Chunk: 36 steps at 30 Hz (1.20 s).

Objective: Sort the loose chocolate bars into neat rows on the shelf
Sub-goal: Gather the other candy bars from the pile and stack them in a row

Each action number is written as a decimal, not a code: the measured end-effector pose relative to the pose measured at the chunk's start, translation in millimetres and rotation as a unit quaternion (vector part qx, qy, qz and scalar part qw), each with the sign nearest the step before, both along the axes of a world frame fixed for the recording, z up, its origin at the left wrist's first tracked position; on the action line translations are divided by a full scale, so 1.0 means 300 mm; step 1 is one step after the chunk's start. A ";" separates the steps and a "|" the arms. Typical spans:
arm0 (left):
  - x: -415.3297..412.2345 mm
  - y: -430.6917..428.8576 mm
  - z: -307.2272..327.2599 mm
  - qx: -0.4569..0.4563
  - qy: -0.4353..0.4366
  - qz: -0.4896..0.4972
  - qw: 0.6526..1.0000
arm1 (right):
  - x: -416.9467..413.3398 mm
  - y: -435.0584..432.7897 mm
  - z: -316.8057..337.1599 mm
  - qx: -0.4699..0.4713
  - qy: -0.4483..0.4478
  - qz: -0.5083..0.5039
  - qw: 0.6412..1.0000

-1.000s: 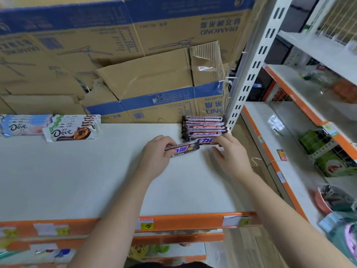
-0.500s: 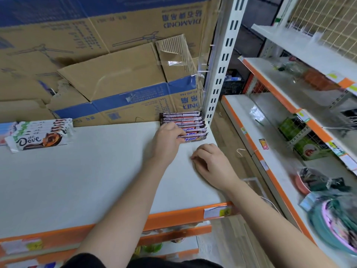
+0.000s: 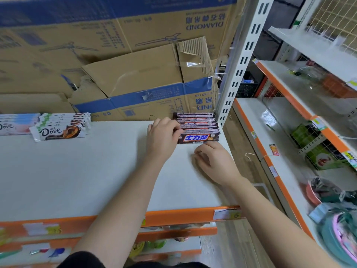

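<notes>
A row of several brown chocolate bars [image 3: 195, 123] stands on edge at the back right corner of the white shelf [image 3: 87, 180], against the upright post. The front brown bar [image 3: 199, 138] leans face-up with blue lettering showing. My left hand [image 3: 162, 138] grips the left end of this front bar and the row. My right hand [image 3: 214, 161] rests on the shelf just in front of it, fingers curled, holding nothing, fingertips at the bar's lower edge. White Dove bars [image 3: 59, 128] sit in a row at the back left, next to pale blue Dove bars [image 3: 13, 124].
Stacked cardboard boxes [image 3: 135, 80] fill the back of the shelf. A slotted metal post [image 3: 237, 70] bounds the right side. The shelf's orange front rail [image 3: 173, 215] carries price tags. Another shelving unit [image 3: 289, 117] with goods stands to the right.
My left hand carried a brown bar to the row and set it at the front. My right hand drew back from the row onto the shelf. The view shifted.
</notes>
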<state>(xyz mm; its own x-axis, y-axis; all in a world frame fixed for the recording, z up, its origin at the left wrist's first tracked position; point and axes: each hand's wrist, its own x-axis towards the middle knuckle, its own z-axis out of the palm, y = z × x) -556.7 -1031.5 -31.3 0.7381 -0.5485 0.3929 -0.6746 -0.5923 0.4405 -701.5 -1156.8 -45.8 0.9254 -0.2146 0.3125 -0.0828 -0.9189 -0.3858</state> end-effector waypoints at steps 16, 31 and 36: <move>0.187 1.072 0.014 0.086 -0.020 0.193 0.977 | 0.505 0.852 0.064 0.014 -0.027 0.175 0.984; 0.336 2.202 0.044 0.081 0.005 0.313 0.946 | 0.915 1.978 0.089 0.056 -0.055 0.287 0.955; 0.433 2.446 0.013 0.073 0.020 0.351 0.933 | 1.093 2.235 0.063 0.046 -0.036 0.333 0.941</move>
<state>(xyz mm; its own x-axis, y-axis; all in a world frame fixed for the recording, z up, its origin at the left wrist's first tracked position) -426.8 -297.8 -27.4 0.9478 0.0310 0.3173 -0.0822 -0.9378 0.3373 -373.6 -486.3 -26.8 0.8414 0.3768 0.3873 0.5292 -0.7195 -0.4497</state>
